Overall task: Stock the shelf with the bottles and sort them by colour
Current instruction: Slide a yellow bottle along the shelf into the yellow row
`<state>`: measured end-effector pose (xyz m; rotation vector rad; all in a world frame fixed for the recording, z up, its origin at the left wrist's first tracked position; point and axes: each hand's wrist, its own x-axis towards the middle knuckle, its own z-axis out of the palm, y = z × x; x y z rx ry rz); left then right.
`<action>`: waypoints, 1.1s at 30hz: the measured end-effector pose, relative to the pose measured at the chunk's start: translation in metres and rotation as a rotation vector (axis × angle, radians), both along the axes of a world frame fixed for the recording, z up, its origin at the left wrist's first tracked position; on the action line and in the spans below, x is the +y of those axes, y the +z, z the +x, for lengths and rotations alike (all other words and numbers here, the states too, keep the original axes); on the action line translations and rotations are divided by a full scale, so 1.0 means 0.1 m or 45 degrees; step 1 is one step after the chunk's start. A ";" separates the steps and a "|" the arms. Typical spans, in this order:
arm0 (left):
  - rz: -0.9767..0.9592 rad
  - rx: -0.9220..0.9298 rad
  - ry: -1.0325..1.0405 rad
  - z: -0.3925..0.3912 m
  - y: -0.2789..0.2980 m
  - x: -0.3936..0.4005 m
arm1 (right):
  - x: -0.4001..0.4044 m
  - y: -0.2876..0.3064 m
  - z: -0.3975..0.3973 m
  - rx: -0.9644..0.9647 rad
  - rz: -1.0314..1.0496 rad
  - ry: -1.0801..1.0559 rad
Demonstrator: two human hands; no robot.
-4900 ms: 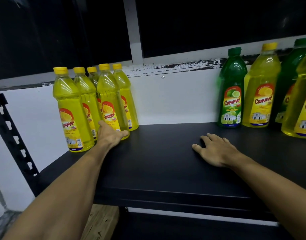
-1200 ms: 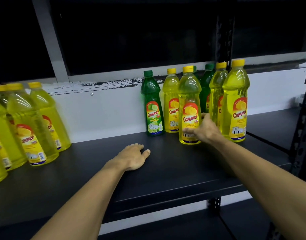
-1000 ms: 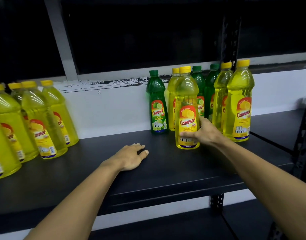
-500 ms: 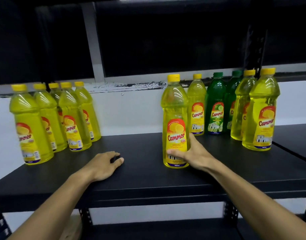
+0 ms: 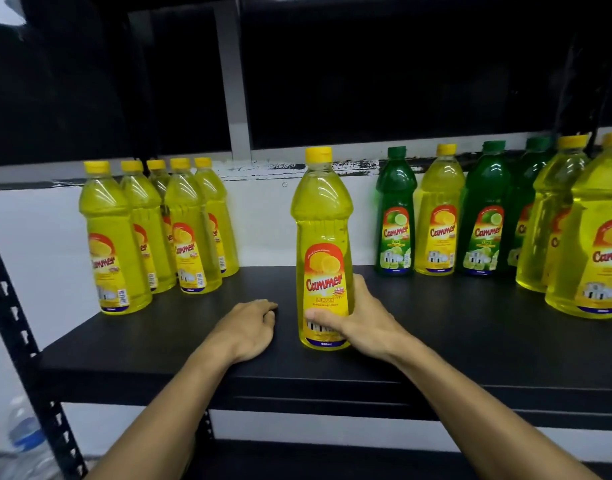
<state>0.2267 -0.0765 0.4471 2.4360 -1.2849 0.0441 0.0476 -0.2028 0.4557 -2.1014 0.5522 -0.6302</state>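
A yellow lemon bottle (image 5: 323, 237) stands upright near the front middle of the black shelf (image 5: 436, 344). My right hand (image 5: 363, 320) is wrapped around its lower part. My left hand (image 5: 245, 327) rests palm down on the shelf just left of it, holding nothing. Several yellow bottles (image 5: 152, 230) stand grouped at the left end. At the right, green bottles (image 5: 396, 216) and yellow bottles (image 5: 436, 216) stand mixed together.
The shelf's black upright post (image 5: 17, 341) runs down the left side, with a plastic water bottle (image 5: 23, 427) on the floor behind it. A white wall and dark window panes lie behind the shelf. A lower shelf shows below.
My right hand has slid the yellow bottle leftward along the shelf, away from the mixed group on the right and close to my left hand. My left hand has stayed flat on the shelf.
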 end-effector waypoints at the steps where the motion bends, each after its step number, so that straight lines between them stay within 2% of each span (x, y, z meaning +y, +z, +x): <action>1: -0.004 0.005 0.005 0.01 0.00 0.00 | 0.01 0.02 0.00 -0.003 0.008 0.012; 5: -0.173 -0.006 0.046 0.00 0.02 0.04 | 0.05 0.14 -0.11 -0.019 0.075 0.191; 8: -0.586 -0.025 0.028 -0.06 0.05 0.13 | -0.11 0.21 -0.28 -0.002 0.108 0.276; 11: -0.922 0.084 -0.072 -0.29 0.06 0.21 | -0.40 0.21 -0.38 -0.141 0.251 0.147; 13: -0.905 0.257 -0.159 -0.52 0.09 0.21 | -0.56 0.18 -0.37 -0.131 0.226 -0.008; 16: -0.744 0.526 -0.218 -0.82 0.13 0.09 | -0.71 0.09 -0.29 0.256 -0.157 -0.237; 18: -0.710 0.584 -0.131 -0.95 0.14 -0.03 | -0.67 0.05 -0.23 0.452 -0.381 -0.300; 24: -0.655 0.390 0.170 -1.11 0.08 -0.27 | -0.52 -0.07 -0.14 0.688 -0.551 -0.258; 33: -0.653 0.347 0.257 -1.10 0.06 -0.29 | -0.54 -0.09 -0.17 0.753 -0.613 -0.262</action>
